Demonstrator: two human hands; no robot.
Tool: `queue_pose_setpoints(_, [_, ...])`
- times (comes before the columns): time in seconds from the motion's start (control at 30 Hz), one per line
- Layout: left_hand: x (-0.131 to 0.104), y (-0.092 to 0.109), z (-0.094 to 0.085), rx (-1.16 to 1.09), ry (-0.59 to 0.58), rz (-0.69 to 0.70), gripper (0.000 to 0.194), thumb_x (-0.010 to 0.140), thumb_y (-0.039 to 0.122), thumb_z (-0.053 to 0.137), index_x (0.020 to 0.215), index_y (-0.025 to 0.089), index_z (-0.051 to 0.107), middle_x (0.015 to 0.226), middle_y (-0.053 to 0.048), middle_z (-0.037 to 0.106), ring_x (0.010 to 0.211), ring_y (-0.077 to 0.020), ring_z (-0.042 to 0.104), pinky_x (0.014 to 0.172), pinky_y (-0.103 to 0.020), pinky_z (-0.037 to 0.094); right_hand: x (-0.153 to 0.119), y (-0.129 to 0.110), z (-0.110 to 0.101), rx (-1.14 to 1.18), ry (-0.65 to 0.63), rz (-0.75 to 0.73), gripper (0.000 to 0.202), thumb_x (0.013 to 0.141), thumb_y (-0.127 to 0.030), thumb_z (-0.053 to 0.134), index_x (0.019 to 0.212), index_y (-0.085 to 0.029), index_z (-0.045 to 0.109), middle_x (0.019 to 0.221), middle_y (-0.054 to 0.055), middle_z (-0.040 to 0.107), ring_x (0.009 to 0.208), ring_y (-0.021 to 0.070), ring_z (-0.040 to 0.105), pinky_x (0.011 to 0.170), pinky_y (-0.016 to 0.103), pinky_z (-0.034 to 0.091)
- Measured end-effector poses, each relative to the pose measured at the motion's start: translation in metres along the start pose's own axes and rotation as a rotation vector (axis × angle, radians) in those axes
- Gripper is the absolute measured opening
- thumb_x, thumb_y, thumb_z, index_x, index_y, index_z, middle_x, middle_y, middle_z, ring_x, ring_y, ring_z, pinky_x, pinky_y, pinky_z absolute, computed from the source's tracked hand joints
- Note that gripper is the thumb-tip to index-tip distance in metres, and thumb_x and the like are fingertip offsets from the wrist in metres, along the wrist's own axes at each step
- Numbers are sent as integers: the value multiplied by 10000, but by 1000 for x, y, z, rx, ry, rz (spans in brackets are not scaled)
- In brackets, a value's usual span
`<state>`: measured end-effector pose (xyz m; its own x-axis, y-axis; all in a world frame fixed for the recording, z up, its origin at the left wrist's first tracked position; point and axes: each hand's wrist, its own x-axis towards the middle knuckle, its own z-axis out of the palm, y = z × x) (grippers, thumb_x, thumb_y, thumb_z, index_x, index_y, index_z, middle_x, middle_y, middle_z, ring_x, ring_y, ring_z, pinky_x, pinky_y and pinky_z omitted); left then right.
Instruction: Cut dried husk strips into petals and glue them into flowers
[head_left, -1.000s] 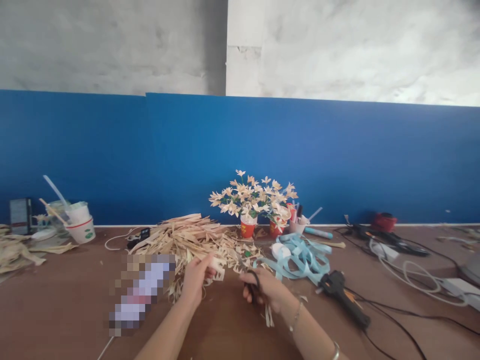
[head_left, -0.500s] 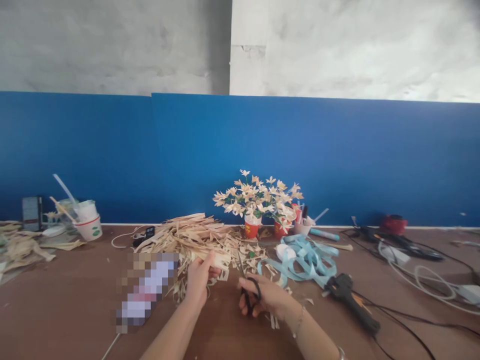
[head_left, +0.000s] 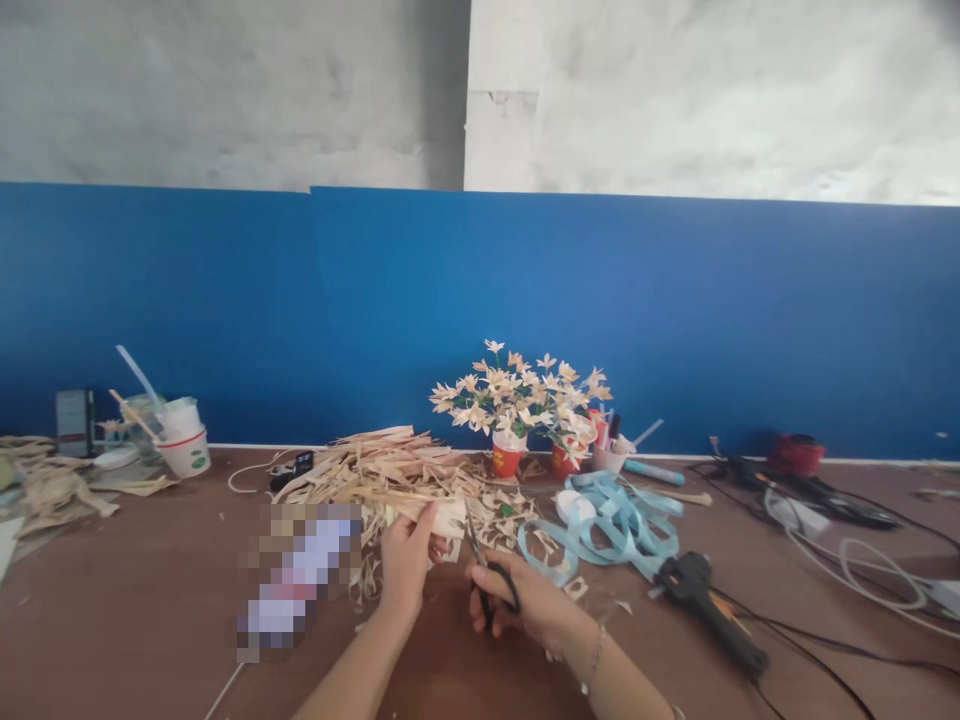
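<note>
At lower middle, the left hand (head_left: 405,560) pinches a pale husk (head_left: 450,517); the right hand (head_left: 538,602) holds scissors (head_left: 478,550) (2 red flowerpots (head_left: 508,461) above).

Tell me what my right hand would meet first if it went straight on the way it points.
Probably the pale strip held in your left hand: the scissors in your right hand show right by its edge, though depth is hard to judge from this view.

Scissors (head_left: 481,562): metal blades, blk plast. handles. Strips (head_left: 390,468): matt, papery. Ribbon (head_left: 652,548): smooth cloth. Wall (head_left: 675,100): rough, matt.
</note>
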<state>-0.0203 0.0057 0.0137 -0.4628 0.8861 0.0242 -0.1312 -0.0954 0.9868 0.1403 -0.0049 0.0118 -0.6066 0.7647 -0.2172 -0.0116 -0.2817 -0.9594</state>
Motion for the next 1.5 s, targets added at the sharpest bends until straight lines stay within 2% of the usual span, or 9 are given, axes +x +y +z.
queue_pose_setpoints(0.13, [-5,-1,3,-26,48,0,354,668,489,624,616,141,579,411,8,575,349,-123,489,371,-220,374,4,-1,8,227,264,-116,402,605,-342,739,880,-195,484,687,-18,598,612,104,579,498,161,385])
queue_pose_setpoints(0.27, [-13,-6,9,54,-61,17,356,647,490,639,611,138,603,405,-1,584,348,-138,504,357,-221,370,6,-5,15,275,463,-257,441,529,-297,764,871,-208,501,681,-45,540,530,87,516,480,185,378])
queue_pose_setpoints(0.4, [-19,-12,15,85,-169,-6,363,652,494,626,656,131,610,400,-7,589,312,-127,491,300,-191,301,9,-8,16,178,557,-242,409,541,-311,734,840,-196,480,543,-70,481,442,80,441,425,188,311])
queue_pose_setpoints(0.53, [-22,-14,18,-12,-159,-134,371,681,508,596,711,141,552,390,0,580,311,-130,512,278,-166,262,15,-3,9,-23,549,-294,376,539,-298,718,794,-198,461,462,-82,456,406,85,395,402,194,280])
queue_pose_setpoints(0.73, [-24,-6,19,-81,-246,-200,334,604,401,710,757,127,598,565,-30,669,480,-165,625,471,-247,494,17,4,0,-278,623,-479,246,608,-223,652,812,-186,518,575,-32,542,536,128,493,507,229,385])
queue_pose_setpoints(0.87, [-23,-2,17,-114,-451,-249,314,536,301,766,766,107,677,694,-66,710,604,-155,647,617,-240,506,17,4,-4,-293,618,-443,226,616,-221,634,810,-189,523,545,-39,533,493,123,474,462,222,366])
queue_pose_setpoints(1.13, [-18,6,9,-67,-506,-300,246,552,171,746,787,116,697,699,-68,718,574,-148,648,555,-217,494,20,4,-4,-62,571,-361,325,557,-271,696,806,-188,504,516,-62,503,409,76,386,400,194,295])
queue_pose_setpoints(1.3, [-20,6,11,-217,-393,-453,99,633,59,690,724,96,676,689,-67,707,549,-102,643,449,-126,463,13,-5,0,71,560,-325,414,534,-333,739,830,-186,490,517,-75,472,418,64,365,411,183,269])
queue_pose_setpoints(1.5, [-17,-7,14,-517,-223,-666,150,694,-69,595,668,73,633,700,-85,696,663,-127,682,532,-93,526,18,0,-2,-73,600,-400,363,567,-334,721,815,-187,500,536,-52,501,452,88,404,428,204,312])
